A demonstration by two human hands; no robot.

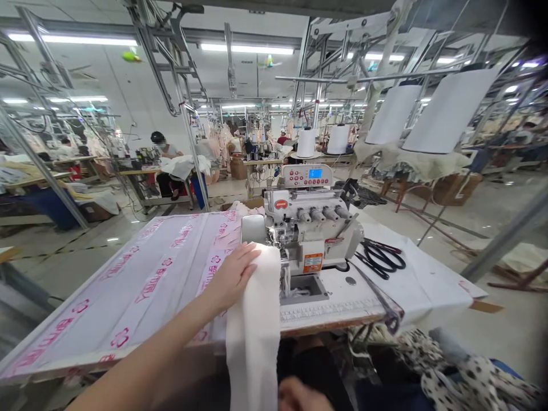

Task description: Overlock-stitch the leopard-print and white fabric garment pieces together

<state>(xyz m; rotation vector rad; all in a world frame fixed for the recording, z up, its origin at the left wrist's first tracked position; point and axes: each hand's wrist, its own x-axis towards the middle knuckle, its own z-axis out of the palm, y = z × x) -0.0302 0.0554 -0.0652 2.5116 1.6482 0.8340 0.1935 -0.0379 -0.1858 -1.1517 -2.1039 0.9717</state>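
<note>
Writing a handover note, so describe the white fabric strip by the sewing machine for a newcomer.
Find the white overlock sewing machine with the blue display. At the machine's front left, the left hand rests on a long strip of plain white fabric that drapes over the table's front edge. Unlike the pink-printed sheet beside it, it carries no print.

Blk-handled scissors (380,258) on white sheet (428,279) at R, pink-print plastic sheet (141,279) at L, thread cones (306,142) behind.

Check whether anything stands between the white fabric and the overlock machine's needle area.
Nothing visible does: the white fabric under the left hand runs straight up to the overlock machine, though the needle area is partly hidden.
</note>
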